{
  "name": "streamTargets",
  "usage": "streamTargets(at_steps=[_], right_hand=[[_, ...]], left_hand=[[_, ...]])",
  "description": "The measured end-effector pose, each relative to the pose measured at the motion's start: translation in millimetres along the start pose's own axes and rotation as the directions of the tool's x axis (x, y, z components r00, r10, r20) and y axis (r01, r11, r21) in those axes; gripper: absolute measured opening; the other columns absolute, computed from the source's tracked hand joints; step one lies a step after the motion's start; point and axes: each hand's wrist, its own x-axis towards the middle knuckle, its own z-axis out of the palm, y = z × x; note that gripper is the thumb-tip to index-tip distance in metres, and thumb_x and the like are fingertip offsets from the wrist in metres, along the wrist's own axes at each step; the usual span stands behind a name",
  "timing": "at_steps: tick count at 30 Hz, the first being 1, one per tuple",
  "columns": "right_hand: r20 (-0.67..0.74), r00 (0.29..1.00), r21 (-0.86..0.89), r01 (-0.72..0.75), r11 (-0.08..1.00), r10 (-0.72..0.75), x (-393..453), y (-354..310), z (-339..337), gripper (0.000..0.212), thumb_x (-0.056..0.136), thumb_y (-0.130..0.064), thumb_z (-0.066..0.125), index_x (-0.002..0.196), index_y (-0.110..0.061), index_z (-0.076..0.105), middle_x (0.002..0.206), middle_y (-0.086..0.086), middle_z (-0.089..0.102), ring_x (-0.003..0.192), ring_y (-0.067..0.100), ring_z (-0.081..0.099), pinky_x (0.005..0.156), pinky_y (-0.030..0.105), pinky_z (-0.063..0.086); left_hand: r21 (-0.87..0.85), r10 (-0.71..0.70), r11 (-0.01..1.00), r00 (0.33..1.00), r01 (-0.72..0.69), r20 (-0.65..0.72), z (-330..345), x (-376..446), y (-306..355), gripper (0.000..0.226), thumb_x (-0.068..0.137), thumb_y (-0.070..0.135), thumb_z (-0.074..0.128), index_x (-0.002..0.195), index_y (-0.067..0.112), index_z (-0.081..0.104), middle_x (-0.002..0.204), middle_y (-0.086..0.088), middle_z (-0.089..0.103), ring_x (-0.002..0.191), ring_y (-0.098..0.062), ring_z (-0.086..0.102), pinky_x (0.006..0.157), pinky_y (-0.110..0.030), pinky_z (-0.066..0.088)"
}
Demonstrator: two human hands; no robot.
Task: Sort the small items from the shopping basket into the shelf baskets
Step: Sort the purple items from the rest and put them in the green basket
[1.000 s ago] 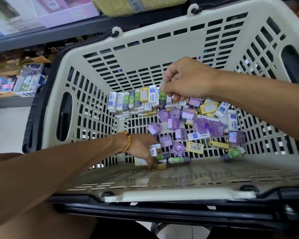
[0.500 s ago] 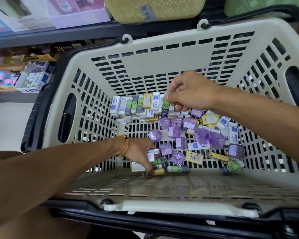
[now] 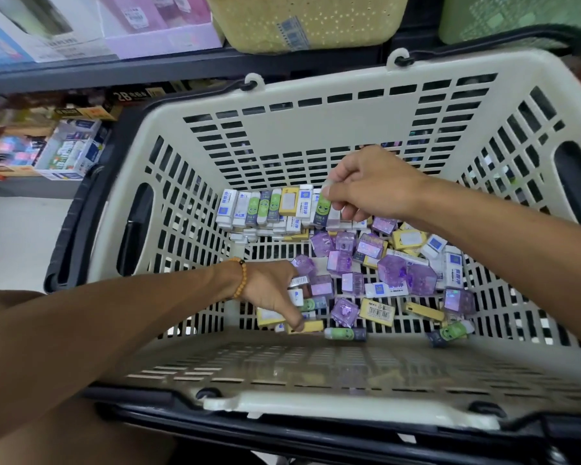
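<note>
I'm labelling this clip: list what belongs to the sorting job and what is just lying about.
Belongs to the job:
shopping basket
small items
green-faced item, pinched by the right hand
left hand, reaching among the items
yellow shelf basket

Lying about:
boxed goods on the upper shelf
boxes on the lower shelf
</note>
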Motion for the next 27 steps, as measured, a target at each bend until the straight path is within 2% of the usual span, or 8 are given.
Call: streamTargets(at_steps=[3,8,12,18,20,22,24,27], right_hand=[[0.021,0.999,0.035,-0.029,0.999,0.028,5.0,3.4,0.6,0.010,0.093,-0.019,0.064,0.085,-0.014,0.069,0.076,0.003,0.071,0.058,0.007,0.066,0.053,0.019,0.054],[0.073,0.994,0.094,-0.091,0.991,0.084,34.3,-4.1,23.3,0.015,0.096,-0.017,0.061,0.085,-0.011,0.067,0.075,0.006,0.069,0.052,0.005,0.062,0.052,0.020,0.053],[0.153,0.982,0.095,-0.125,0.988,0.110,63.9,-22.2,65.9,0.012,0.097,-0.014,0.058,0.089,-0.010,0.065,0.082,0.010,0.069,0.059,0.012,0.062,0.057,0.024,0.053],[0.133,0.980,0.144,-0.164,0.976,0.145,79.4,-39.3,95.2,0.021,0.100,0.001,0.043,0.109,0.005,0.061,0.090,0.016,0.066,0.075,0.023,0.066,0.068,0.031,0.057],[0.124,0.985,0.171,-0.141,0.975,0.120,69.5,-40.1,88.1,0.018,0.101,-0.008,0.046,0.103,-0.002,0.064,0.092,0.013,0.066,0.067,0.017,0.064,0.057,0.025,0.055],[0.190,0.975,0.205,-0.151,0.967,0.112,54.8,-37.0,77.3,0.029,0.100,-0.032,0.053,0.098,-0.007,0.067,0.084,0.008,0.069,0.059,0.014,0.062,0.047,0.022,0.049],[0.355,0.930,0.287,-0.206,0.935,0.095,38.8,-35.2,66.9,0.046,0.093,-0.052,0.056,0.099,-0.008,0.068,0.079,0.007,0.071,0.059,0.016,0.063,0.048,0.023,0.049],[0.505,0.863,0.386,-0.232,0.893,0.006,22.1,-38.8,63.1,0.034,0.091,-0.040,0.066,0.102,-0.008,0.069,0.082,0.009,0.072,0.064,0.016,0.066,0.056,0.021,0.055]], left_hand=[[0.034,-0.061,0.997,0.995,0.064,-0.080,-6.0,-13.4,-0.6,0.034,0.065,0.026,0.086,0.075,0.014,0.056,0.067,0.001,0.055,0.063,-0.015,0.053,0.057,-0.024,0.044],[-0.288,-0.139,0.956,0.951,0.055,-0.278,-30.3,-62.7,-10.4,0.046,0.063,0.019,0.086,0.101,0.007,0.062,0.082,-0.007,0.070,0.057,-0.010,0.062,0.051,-0.020,0.050],[-0.461,-0.188,0.887,0.889,-0.028,-0.417,-38.2,-91.6,-19.0,0.032,0.064,0.010,0.085,0.088,0.008,0.066,0.063,0.001,0.071,0.049,-0.009,0.063,0.046,-0.021,0.049],[-0.539,-0.248,0.838,0.820,-0.086,-0.516,-39.1,-99.3,-18.7,0.028,0.063,0.013,0.086,0.085,0.007,0.069,0.081,-0.010,0.075,0.066,-0.023,0.070,0.066,-0.036,0.059],[-0.557,-0.251,0.821,0.798,-0.124,-0.548,-40.0,-96.9,-18.1,0.024,0.064,0.013,0.086,0.082,0.010,0.069,0.071,-0.004,0.074,0.057,-0.013,0.067,0.054,-0.026,0.057],[-0.559,-0.253,0.813,0.767,-0.162,-0.590,-40.6,-94.5,-16.8,0.022,0.064,0.013,0.086,0.079,0.014,0.068,0.070,0.000,0.073,0.055,-0.009,0.064,0.054,-0.024,0.056],[-0.560,-0.267,0.808,0.731,-0.186,-0.628,-42.0,-91.4,-15.2,0.024,0.063,0.014,0.086,0.079,0.014,0.068,0.077,-0.003,0.075,0.068,-0.016,0.069,0.068,-0.032,0.059],[-0.570,-0.229,0.779,0.728,-0.260,-0.646,-44.1,-87.2,-11.9,0.024,0.063,0.012,0.087,0.080,0.012,0.070,0.075,-0.003,0.075,0.065,-0.016,0.068,0.067,-0.030,0.056]])
